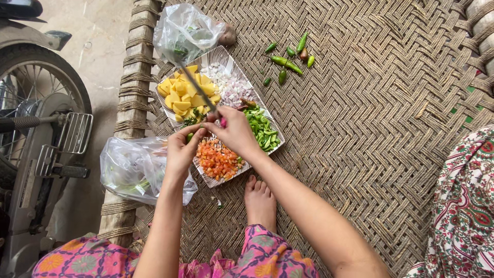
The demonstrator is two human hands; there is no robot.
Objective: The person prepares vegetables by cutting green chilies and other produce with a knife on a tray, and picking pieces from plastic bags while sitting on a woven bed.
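Note:
A rectangular white tray [222, 55] lies on a woven rope cot and holds yellow potato cubes [181, 98], chopped onion [231, 87], chopped green pepper [262, 131] and diced tomato [218, 159]. My right hand [234, 131] grips a knife [198, 90] whose blade points up-left over the potato. My left hand [180, 149] pinches a small green piece [190, 136] over the tray, right by the knife hand.
Whole green chillies [286, 64] lie on the cot [370, 103] beyond the tray. One clear plastic bag [185, 31] sits at the tray's far end, another [134, 167] at the cot's left edge. My bare foot [260, 198] rests below. A motorbike [36, 128] stands left.

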